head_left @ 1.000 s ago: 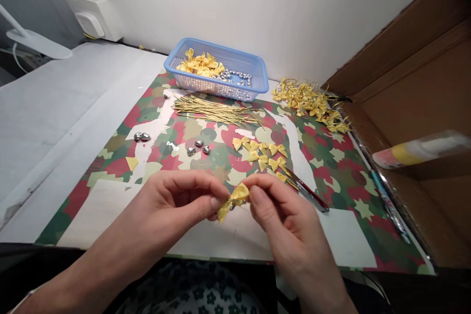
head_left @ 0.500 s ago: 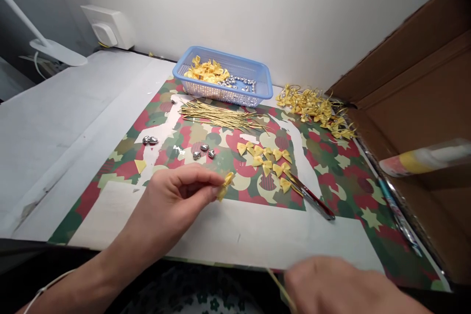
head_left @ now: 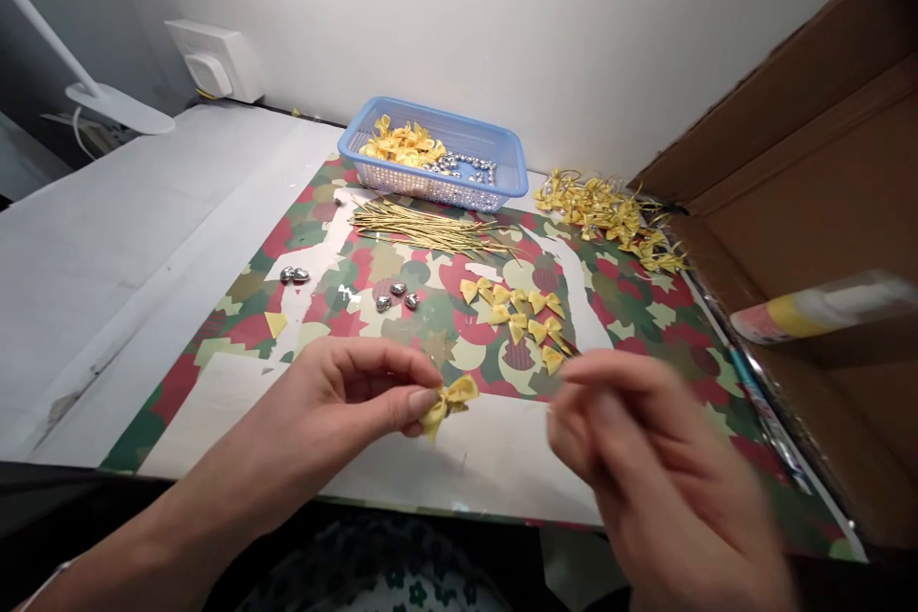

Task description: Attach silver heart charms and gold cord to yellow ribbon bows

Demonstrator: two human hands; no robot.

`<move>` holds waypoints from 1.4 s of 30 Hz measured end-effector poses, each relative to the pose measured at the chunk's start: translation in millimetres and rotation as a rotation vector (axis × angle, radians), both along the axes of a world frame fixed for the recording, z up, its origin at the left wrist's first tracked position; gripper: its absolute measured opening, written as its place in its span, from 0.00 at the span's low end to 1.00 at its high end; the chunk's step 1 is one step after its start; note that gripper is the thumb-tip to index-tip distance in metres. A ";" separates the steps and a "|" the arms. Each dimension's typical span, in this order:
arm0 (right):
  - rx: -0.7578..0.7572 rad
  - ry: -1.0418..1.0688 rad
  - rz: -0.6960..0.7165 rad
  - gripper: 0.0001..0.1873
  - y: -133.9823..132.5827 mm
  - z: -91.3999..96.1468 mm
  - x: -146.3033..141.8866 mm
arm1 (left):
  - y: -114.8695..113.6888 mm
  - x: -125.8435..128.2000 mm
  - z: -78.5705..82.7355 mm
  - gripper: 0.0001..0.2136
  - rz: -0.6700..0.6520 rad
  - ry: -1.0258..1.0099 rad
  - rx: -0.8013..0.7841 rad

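Between thumb and fingertips, my left hand (head_left: 359, 406) pinches a yellow ribbon bow (head_left: 459, 390) above the white paper strip. My right hand (head_left: 645, 449), smeared by motion, is closed to the right of it; what its fingers hold, if anything, cannot be made out. A dark tip of the scissors (head_left: 570, 347) shows just beyond the right fingers, and the rest of them is hidden behind that hand. Several loose yellow bows (head_left: 516, 317) lie on the patterned sheet beyond the hands. To their left are 3 silver hearts (head_left: 397, 290).
At the back, a blue basket (head_left: 430, 196) holds yellow bows and silver beads. A bundle of gold cords (head_left: 430, 228) lies before it. Tied bows (head_left: 609, 210) are heaped at right, near a cardboard box (head_left: 803, 172) and a bottle (head_left: 796, 314). More silver hearts (head_left: 294, 275) sit left.
My right hand has risen from the lower edge to over the scissors; the cord seen by it is out of sight. My left hand has turned the bow and lowered it slightly.
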State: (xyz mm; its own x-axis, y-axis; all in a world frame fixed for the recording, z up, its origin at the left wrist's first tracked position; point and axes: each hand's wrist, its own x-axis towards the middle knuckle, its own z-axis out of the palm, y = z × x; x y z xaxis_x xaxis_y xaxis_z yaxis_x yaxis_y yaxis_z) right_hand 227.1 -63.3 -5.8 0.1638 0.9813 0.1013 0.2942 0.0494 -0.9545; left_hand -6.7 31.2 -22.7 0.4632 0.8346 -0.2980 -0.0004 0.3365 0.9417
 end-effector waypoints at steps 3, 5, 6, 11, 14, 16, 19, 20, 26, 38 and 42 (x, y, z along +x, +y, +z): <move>-0.054 -0.040 0.179 0.08 29.1 0.7 -12.9 | -2.2 -2.0 2.7 0.02 -0.051 -0.052 -0.030; -0.042 -0.121 0.284 0.08 40.2 0.7 -18.5 | -4.8 -0.6 4.9 0.01 -0.042 -0.074 -0.023; -0.032 -0.154 0.303 0.11 42.8 0.3 -20.5 | -6.3 0.6 6.1 0.02 -0.027 -0.082 -0.010; 0.012 -0.150 0.221 0.14 38.7 -6.4 -26.2 | -14.0 9.9 10.1 0.11 0.036 -0.054 0.106; 0.027 -0.127 0.198 0.13 34.7 -11.0 -27.7 | -16.2 15.1 7.7 0.12 0.122 0.015 0.183; 0.009 -0.119 0.207 0.14 34.1 -11.8 -27.3 | -17.3 16.7 4.3 0.12 0.178 0.069 0.234; -0.035 -0.112 0.265 0.17 36.3 -9.6 -25.3 | -20.7 17.4 -1.4 0.12 0.204 0.125 0.296; -0.051 -0.111 0.283 0.19 37.5 -8.6 -24.8 | -22.5 17.7 -2.7 0.11 0.214 0.135 0.320; -0.063 -0.064 0.192 0.22 39.8 -8.4 -26.6 | -36.8 20.8 2.4 0.16 0.238 0.040 0.221; -0.083 -0.058 0.188 0.21 34.6 -11.1 -29.1 | -17.0 24.2 9.4 0.15 0.097 -0.028 -0.057; -0.170 0.095 0.214 0.20 34.8 -10.7 -31.2 | -24.5 28.5 11.6 0.09 0.249 0.068 0.155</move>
State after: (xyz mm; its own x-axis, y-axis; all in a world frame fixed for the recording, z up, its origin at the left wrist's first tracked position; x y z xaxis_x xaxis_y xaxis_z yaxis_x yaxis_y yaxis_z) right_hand 195.9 -28.4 -16.4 -0.0483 0.9962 -0.0731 0.2031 -0.0618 -0.9772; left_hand 21.8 6.7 -11.1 0.2218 0.9581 -0.1815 -0.0005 0.1863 0.9825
